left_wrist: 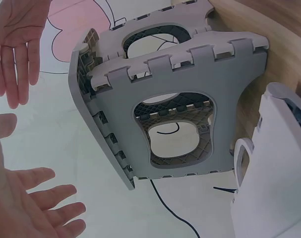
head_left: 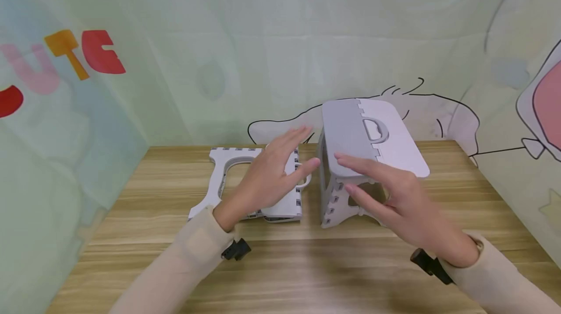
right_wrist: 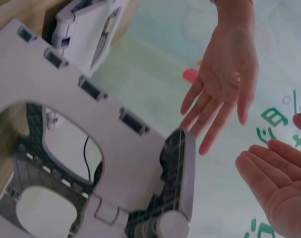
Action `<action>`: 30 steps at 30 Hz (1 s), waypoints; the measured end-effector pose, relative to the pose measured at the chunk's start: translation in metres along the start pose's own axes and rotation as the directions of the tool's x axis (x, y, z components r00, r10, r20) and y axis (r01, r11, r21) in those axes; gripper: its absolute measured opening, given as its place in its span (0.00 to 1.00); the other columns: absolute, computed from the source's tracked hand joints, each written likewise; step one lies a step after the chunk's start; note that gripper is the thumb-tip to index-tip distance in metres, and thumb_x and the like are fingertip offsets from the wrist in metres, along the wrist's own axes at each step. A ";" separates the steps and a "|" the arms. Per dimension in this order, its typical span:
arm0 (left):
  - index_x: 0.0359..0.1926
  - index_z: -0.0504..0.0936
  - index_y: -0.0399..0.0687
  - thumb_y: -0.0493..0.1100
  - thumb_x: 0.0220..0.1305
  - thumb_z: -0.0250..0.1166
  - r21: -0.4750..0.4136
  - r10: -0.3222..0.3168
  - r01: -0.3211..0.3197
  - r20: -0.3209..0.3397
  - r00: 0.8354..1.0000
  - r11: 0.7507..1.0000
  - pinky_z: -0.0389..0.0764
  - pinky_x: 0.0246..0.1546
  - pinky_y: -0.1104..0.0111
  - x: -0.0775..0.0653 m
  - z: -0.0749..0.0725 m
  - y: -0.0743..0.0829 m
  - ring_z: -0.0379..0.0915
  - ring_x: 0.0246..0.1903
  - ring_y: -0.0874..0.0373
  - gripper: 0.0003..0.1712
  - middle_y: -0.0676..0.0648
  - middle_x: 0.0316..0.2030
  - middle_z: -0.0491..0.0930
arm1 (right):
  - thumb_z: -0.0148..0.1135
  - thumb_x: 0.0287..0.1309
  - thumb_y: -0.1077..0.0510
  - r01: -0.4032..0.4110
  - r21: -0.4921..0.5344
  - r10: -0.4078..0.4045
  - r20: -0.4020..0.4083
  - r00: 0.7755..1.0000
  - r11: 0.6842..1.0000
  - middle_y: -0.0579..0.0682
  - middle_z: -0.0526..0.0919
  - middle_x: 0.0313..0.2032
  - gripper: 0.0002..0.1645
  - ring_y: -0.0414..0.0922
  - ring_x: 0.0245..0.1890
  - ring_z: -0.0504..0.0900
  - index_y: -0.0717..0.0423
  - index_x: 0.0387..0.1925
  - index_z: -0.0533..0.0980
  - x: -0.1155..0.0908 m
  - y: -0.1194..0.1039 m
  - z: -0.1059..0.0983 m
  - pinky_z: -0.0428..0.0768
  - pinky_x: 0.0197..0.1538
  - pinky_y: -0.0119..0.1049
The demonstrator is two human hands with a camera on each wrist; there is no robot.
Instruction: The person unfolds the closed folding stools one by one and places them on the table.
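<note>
An unfolded folding step stool, grey and white with a handle in its top, stands right of the middle of the table. Beside it on the left, a second folding stool lies folded flat, its handle toward the upright one. My left hand hovers above the folded stool, fingers extended, partly hiding it. Over the near edge of the standing stool is my right hand, also with straight fingers. Both palms face each other, and the wrist views show each hand apart from the stools with nothing held.
The wooden table runs up to a printed cloth backdrop behind and at both sides. A small black device is strapped at the left wrist, another at the right.
</note>
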State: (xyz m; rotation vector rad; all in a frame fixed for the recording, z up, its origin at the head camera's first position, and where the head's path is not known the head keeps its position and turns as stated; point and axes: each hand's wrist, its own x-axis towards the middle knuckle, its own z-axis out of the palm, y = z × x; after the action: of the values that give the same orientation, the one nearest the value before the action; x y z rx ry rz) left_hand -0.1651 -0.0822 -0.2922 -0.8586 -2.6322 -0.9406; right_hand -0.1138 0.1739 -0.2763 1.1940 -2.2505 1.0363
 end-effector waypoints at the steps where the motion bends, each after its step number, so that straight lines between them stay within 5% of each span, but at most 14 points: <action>1: 0.78 0.56 0.60 0.71 0.72 0.47 0.005 0.010 -0.010 -0.009 1.000 1.000 0.56 0.72 0.50 -0.003 0.000 0.000 0.46 0.74 0.60 0.41 0.57 0.75 0.54 | 0.66 0.59 0.69 0.003 0.003 -0.003 0.017 1.000 1.000 0.50 0.77 0.63 0.32 0.44 0.60 0.77 0.55 0.65 0.74 -0.001 -0.002 0.003 0.75 0.59 0.28; 10: 0.76 0.61 0.57 0.68 0.72 0.51 0.040 0.015 -0.014 -0.026 1.000 0.999 0.63 0.68 0.48 -0.029 0.007 -0.006 0.54 0.72 0.57 0.39 0.54 0.73 0.60 | 0.63 0.65 0.64 0.044 0.087 -0.051 0.087 0.995 0.995 0.48 0.78 0.62 0.26 0.44 0.59 0.79 0.57 0.64 0.73 -0.015 -0.008 0.040 0.77 0.59 0.30; 17: 0.76 0.61 0.57 0.67 0.72 0.52 0.082 -0.031 0.034 -0.032 0.999 0.996 0.62 0.68 0.47 -0.048 0.009 -0.020 0.56 0.72 0.53 0.39 0.53 0.73 0.61 | 0.58 0.71 0.60 -0.135 0.162 0.106 0.177 0.978 0.977 0.46 0.76 0.64 0.25 0.43 0.61 0.77 0.55 0.67 0.71 -0.024 -0.003 0.070 0.80 0.58 0.40; 22: 0.76 0.62 0.56 0.69 0.71 0.52 0.105 -0.088 0.093 -0.048 0.995 0.990 0.61 0.69 0.46 -0.060 0.008 -0.033 0.56 0.71 0.50 0.40 0.51 0.73 0.63 | 0.56 0.73 0.52 -0.337 0.207 0.291 0.224 0.930 0.919 0.46 0.73 0.66 0.27 0.42 0.63 0.74 0.53 0.69 0.69 -0.030 0.005 0.092 0.78 0.60 0.42; 30: 0.76 0.62 0.56 0.69 0.70 0.53 0.153 -0.151 0.158 -0.057 0.987 0.976 0.68 0.62 0.41 -0.073 0.003 -0.050 0.57 0.71 0.48 0.40 0.48 0.72 0.63 | 0.58 0.72 0.50 -0.507 0.291 0.457 0.226 0.861 0.811 0.57 0.64 0.71 0.37 0.55 0.68 0.68 0.63 0.73 0.60 -0.032 0.018 0.122 0.69 0.67 0.49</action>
State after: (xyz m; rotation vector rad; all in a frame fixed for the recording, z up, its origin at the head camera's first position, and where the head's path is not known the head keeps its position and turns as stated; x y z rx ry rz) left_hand -0.1364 -0.1443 -0.3480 -0.5964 -2.7210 -0.7637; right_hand -0.1103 0.1048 -0.3832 0.8418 -2.6460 1.6393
